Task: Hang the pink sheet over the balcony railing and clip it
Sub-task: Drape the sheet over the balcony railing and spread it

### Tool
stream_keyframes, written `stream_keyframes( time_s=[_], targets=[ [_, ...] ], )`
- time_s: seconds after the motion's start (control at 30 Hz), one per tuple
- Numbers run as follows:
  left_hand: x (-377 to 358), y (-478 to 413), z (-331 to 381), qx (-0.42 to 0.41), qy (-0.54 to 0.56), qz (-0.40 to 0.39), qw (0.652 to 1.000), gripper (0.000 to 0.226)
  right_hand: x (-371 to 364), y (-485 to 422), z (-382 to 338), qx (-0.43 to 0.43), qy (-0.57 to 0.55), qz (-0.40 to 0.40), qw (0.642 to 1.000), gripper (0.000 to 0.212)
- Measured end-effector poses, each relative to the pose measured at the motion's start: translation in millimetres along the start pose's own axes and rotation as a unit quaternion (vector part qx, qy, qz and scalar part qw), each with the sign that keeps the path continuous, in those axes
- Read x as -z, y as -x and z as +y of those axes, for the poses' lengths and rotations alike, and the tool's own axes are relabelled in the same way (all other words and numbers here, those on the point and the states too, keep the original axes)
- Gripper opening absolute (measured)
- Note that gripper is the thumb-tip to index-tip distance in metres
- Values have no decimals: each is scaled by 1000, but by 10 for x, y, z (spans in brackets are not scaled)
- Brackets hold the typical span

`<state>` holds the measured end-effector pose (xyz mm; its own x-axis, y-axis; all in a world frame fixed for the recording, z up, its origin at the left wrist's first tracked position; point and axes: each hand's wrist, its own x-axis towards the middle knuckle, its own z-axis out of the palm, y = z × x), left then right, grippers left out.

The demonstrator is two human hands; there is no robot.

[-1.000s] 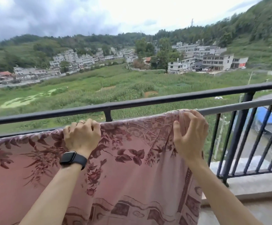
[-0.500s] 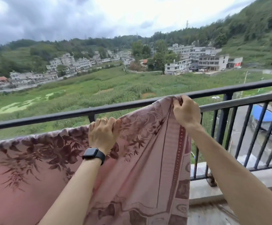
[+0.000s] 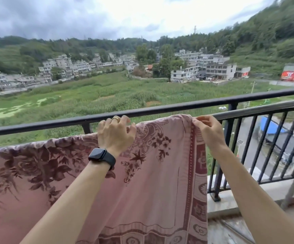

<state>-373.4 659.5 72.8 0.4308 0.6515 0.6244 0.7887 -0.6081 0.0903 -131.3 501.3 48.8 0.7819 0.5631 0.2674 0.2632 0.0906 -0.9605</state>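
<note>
The pink sheet (image 3: 151, 173), printed with dark red flowers and a patterned border, hangs draped over the lower bar of the black balcony railing (image 3: 178, 107). My left hand (image 3: 115, 134), with a ring and a black watch on the wrist, grips the sheet's top fold on the bar. My right hand (image 3: 208, 130) pinches the sheet's right edge at the top, where it bunches over the bar. No clip is in view.
The railing has a higher black top rail and a grey lower bar (image 3: 265, 110), with vertical black bars (image 3: 248, 147) on the right. A concrete ledge (image 3: 230, 199) runs along the floor. Beyond lie green fields, buildings and hills.
The sheet's right end has come down from the top rail onto the lower bar. My right hand has shifted to pinch the edge; my left hand moved right along the fold.
</note>
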Motion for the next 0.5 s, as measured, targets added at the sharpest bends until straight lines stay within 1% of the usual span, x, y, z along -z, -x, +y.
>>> stream_keyframes(
  time_s=[0.03, 0.1, 0.13, 0.17, 0.2, 0.27, 0.33, 0.37, 0.43, 0.5],
  targets=[
    [-1, -6, 142, -30, 14, 3, 999, 39, 15, 64, 64, -21, -15, -8, 1000, 24],
    [-30, 0, 446, -100, 25, 1, 995, 48, 56, 167, 169, -67, -9, -66, 996, 26],
    [-69, 14, 599, -131, 29, -3, 991, 53, 81, 200, 218, -77, 5, -96, 992, 23],
    [-110, 33, 742, -153, 33, -12, 988, 55, 107, 220, 257, -73, 19, -109, 991, 18],
    [-159, 49, 860, -164, 38, -27, 985, 56, 141, 232, 272, -58, 28, -101, 993, 14],
    [-291, 57, 953, -170, 45, -42, 984, 49, 228, 230, 229, -11, 55, -41, 998, 11],
    [-406, 46, 888, -180, 37, -20, 983, 41, 324, 186, 152, 37, 72, 44, 996, 14],
    [-444, 37, 831, -189, 33, -3, 981, 40, 362, 153, 111, 59, 69, 74, 993, 13],
    [-470, 10, 727, -200, 40, 17, 979, 40, 400, 68, 37, 82, 72, 102, 989, 9],
    [-438, -17, 659, -181, 54, 25, 982, 43, 424, -38, -7, 77, 79, 108, 988, 12]
  ],
)
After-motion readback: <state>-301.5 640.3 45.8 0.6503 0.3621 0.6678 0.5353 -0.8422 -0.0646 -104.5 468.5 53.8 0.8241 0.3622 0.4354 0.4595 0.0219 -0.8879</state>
